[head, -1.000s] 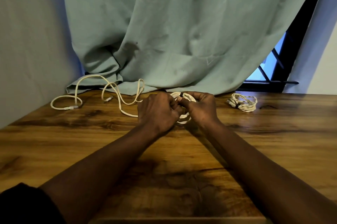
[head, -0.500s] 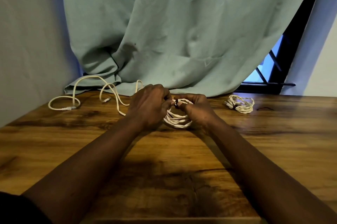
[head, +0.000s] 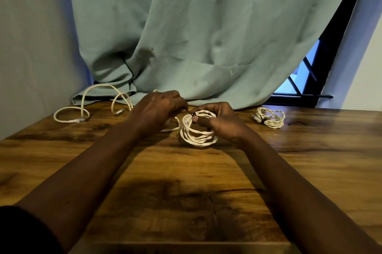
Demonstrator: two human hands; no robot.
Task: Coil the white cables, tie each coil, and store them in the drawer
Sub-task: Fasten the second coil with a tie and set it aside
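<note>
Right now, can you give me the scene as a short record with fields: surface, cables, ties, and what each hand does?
surface: wooden table, curtain hanging behind it
coil in hands: white coil, held upright, lower edge near the table
tie: thin black tie at the coil's top
left hand: left hand pinches the tie's end
right hand: right hand holds the coil, thumb on top
finished coil: tied coil lying at the right
loose cable: uncoiled white cable at the left
spare tie: dark strand, right of the tied coil
drawer: not visible
</note>
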